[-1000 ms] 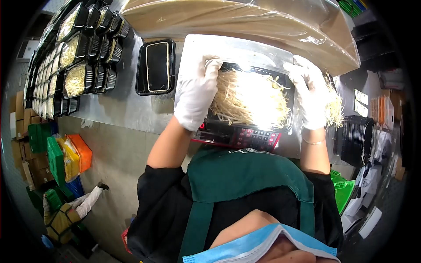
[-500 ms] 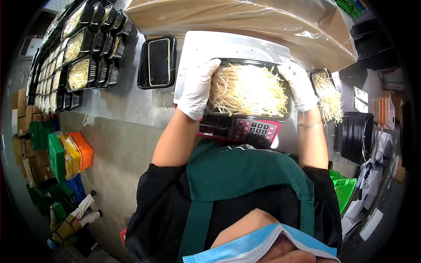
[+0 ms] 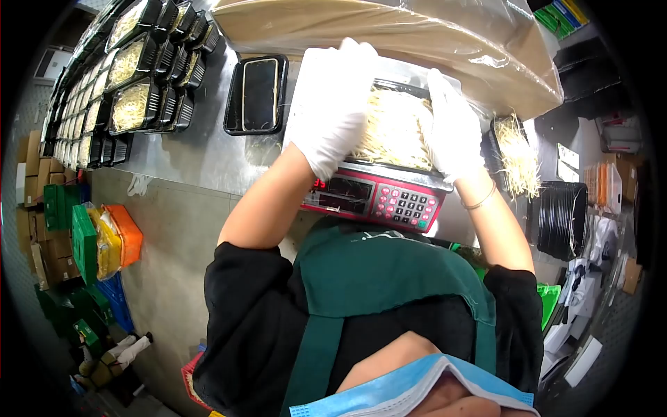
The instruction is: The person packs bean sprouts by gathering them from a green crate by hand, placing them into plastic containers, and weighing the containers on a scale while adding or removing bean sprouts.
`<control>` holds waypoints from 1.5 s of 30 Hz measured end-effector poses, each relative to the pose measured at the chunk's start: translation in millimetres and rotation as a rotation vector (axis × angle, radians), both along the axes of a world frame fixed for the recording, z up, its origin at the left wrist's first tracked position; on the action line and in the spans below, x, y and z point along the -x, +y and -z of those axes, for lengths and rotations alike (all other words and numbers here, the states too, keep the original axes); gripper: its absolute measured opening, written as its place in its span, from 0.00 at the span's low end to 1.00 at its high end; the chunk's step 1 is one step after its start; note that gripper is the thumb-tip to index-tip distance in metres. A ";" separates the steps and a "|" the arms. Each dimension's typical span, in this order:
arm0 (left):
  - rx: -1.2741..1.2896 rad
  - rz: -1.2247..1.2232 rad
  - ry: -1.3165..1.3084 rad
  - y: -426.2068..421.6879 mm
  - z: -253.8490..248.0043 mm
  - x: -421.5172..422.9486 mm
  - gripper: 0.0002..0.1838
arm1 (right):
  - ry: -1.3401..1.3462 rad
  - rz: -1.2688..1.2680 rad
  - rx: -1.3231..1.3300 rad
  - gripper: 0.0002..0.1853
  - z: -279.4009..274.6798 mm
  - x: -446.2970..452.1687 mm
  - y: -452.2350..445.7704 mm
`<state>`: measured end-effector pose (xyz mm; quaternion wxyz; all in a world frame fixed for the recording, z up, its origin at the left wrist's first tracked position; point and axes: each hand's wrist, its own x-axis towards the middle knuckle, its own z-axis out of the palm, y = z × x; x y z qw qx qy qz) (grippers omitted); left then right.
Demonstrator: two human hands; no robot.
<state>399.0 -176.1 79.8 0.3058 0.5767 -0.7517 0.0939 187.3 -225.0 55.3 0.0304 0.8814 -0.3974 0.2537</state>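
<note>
The black tray (image 3: pixel 401 89), filled with bean sprouts (image 3: pixel 398 125), is seated on the scale (image 3: pixel 408 205) between the left hand (image 3: pixel 340 111) and right hand (image 3: pixel 451 132), both unclenched with fingers outstretched, and strands are best patted inward lightly so that the scale is not pressed.

Two gloved hands (image 3: pixel 342 108), one scale (image 3: pixel 377 196)

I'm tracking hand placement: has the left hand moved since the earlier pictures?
Yes: judged against the weighing scale's keypad, the gloved left hand has shifted rightward in view and farther from the wearer.
</note>
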 end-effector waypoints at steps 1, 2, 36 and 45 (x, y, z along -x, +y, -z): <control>-0.084 0.049 0.113 4.1 8.1 7.8 0.24 | -0.005 0.014 -0.008 0.30 -1.0 -1.2 0.1; -0.020 0.031 0.083 5.7 24.6 11.2 0.22 | -0.006 0.023 -0.022 0.30 -1.0 -2.2 1.1; 0.370 -0.161 1.749 98.1 -9.0 -400.7 0.06 | -0.895 0.272 -0.982 0.22 16.7 97.3 100.0; 0.308 -0.571 1.016 102.2 11.4 -377.1 0.19 | -0.759 0.420 -0.847 0.21 30.3 113.3 151.1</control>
